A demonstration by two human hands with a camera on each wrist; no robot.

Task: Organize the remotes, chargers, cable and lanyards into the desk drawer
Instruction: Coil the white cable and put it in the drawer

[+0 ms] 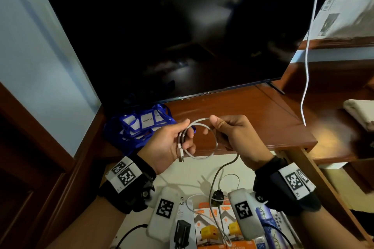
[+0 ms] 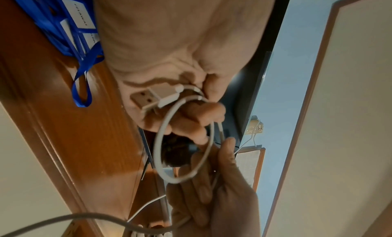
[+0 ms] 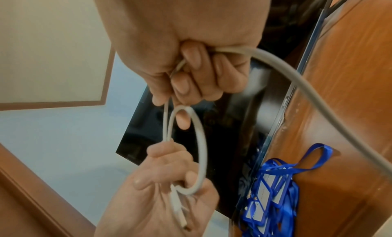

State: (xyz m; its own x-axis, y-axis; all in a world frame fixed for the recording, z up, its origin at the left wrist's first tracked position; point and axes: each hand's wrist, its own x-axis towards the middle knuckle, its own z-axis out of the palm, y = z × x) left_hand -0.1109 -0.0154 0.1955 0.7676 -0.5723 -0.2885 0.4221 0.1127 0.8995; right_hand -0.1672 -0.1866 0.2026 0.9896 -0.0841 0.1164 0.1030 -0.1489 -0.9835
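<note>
A white USB cable (image 1: pixel 216 143) is wound into a small loop held between both hands above the open drawer (image 1: pixel 192 170). My left hand (image 1: pixel 186 135) pinches the loop with the USB plug (image 2: pixel 146 98) lying across its palm. My right hand (image 1: pixel 214 127) grips the loop's other side, and the cable's tail (image 1: pixel 218 172) hangs from it down into the drawer. The wrist views show the same loop (image 2: pixel 158 150) (image 3: pixel 203 148) between the fingers. Blue lanyards (image 1: pixel 141 125) with white cards lie in a pile on the desk, behind my left hand.
In the drawer lie orange charger boxes (image 1: pixel 206 226), a black charger (image 1: pixel 182 230), a black plug (image 1: pixel 217 196) and a remote (image 1: pixel 279 222). A dark TV (image 1: pixel 182 26) stands on the wooden desk top (image 1: pixel 253 117). A white cord (image 1: pixel 307 66) hangs at the right.
</note>
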